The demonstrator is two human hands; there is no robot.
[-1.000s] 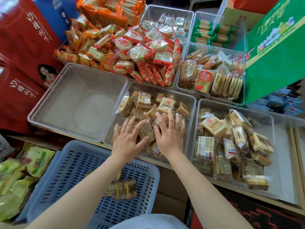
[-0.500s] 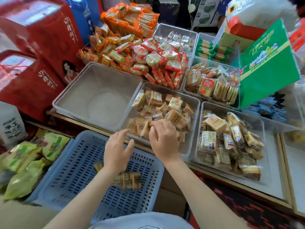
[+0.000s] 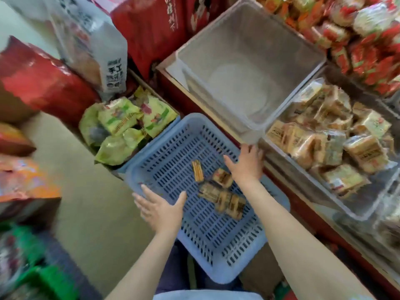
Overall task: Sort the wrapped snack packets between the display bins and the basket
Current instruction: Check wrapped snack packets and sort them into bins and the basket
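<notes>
Head view looks down on a blue slotted basket (image 3: 207, 241) set below the counter edge; a small cluster of wrapped snack packets (image 3: 225, 195) lies on its floor toward the far right side, with 1 orange packet (image 3: 197, 171) standing on edge just beside them; the left hand (image 3: 161, 207) is spread flat over the basket's left rim, fingers straight and holding nothing; the right hand (image 3: 245, 163) reaches over the basket's far right corner with fingers extended and relaxed, also holding nothing, its fingertips near the corner of the counter; on the counter, an empty clear bin (image 3: 303, 40) sits next to a clear bin (image 3: 337, 210) heaped with tan wrapped packets; red wrapped snacks (image 3: 357, 40) pile up behind; green bags (image 3: 121, 126) lie left of the basket; the picture is blurred.
</notes>
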